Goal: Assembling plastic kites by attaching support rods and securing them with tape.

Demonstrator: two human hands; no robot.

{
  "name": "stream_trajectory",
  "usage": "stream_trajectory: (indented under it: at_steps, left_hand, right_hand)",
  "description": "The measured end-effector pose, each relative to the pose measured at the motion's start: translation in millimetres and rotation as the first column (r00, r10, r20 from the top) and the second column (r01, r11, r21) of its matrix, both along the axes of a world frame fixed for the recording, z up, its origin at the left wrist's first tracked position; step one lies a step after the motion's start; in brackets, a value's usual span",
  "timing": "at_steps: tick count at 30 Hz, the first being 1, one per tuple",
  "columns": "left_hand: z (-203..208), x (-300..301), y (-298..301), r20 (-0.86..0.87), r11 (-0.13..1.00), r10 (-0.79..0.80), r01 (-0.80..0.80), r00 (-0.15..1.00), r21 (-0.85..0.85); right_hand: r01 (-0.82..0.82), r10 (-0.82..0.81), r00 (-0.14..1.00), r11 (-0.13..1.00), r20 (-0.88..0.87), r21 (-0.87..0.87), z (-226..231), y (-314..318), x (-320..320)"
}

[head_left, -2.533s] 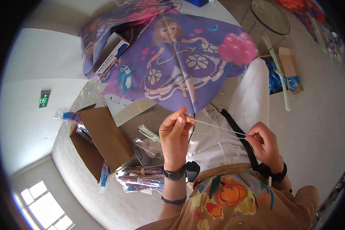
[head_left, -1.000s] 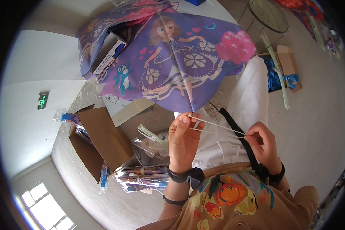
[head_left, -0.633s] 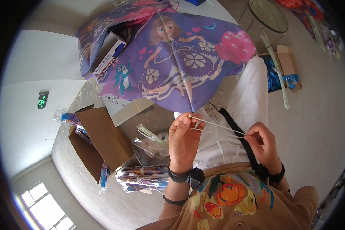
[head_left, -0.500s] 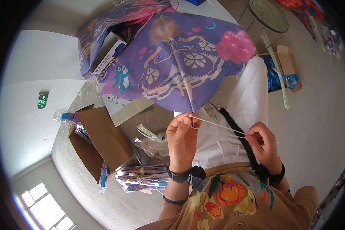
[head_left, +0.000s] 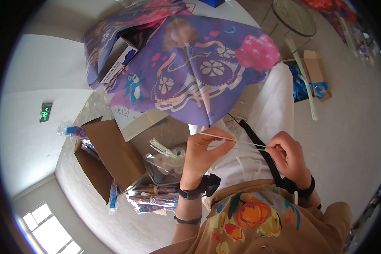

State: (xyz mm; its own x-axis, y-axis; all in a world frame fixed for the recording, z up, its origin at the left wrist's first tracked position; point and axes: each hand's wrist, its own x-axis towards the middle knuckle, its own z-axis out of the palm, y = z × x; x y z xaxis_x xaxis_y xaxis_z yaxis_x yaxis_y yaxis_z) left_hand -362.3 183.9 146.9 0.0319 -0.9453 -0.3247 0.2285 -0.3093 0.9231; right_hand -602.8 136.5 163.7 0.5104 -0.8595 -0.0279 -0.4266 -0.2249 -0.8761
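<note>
A thin white strand [head_left: 250,144] runs doubled between my two hands above my lap; whether it is cord or a slim rod, I cannot tell. My left hand [head_left: 203,150] is closed on it, thumb and forefinger nearly meeting, with one length passing over the fingers. The other end sits in a pinch of my right hand [head_left: 287,154], fingers curled. Just beyond my left hand spreads a purple kite sail [head_left: 186,84], printed with a figure in a wide dress, a penguin and a pink balloon cluster. A dark seam runs down its middle.
A low table [head_left: 129,116] holds the sail and a narrow carton [head_left: 120,63]. On the left are an open cardboard box [head_left: 116,152], a bundle of pale rods [head_left: 163,148] and bagged kite parts [head_left: 152,197]. Right are a round stool [head_left: 294,17] and a box of blue pieces [head_left: 315,76].
My left hand has turned and shifted slightly left, from a fingertip pinch at the strand's end to a grip with the strand across its fingers. My right hand keeps its pinch.
</note>
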Motion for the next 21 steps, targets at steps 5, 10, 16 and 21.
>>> stream_trajectory:
  at_steps: [5, 10, 16, 21]
  left_hand:
    - [-5.8, 2.6, -19.0, -0.303, 0.939, 0.338, -0.341, 0.891, 0.045]
    - [-24.9, 7.0, -32.5, -0.215, 0.845, 0.509, -0.531, 0.834, -0.06]
    - [-36.5, 44.8, -70.7, -0.218, 0.77, 0.604, -0.632, 0.767, -0.089]
    - [-60.3, 127.2, -103.5, -0.156, 0.777, 0.625, -0.629, 0.765, 0.03]
  right_hand:
    - [0.066, -0.067, 0.996, 0.998, 0.06, 0.015, -5.8, -28.4, 21.4]
    - [0.029, -0.029, 0.994, 1.0, 0.108, 0.001, -12.1, -63.0, 47.4]
    - [-0.085, 0.096, 0.994, 0.98, 0.054, -0.177, -19.5, -121.6, 98.1]
    - [-0.174, 0.182, 0.982, 0.976, 0.051, -0.128, -68.7, -163.0, 180.1]
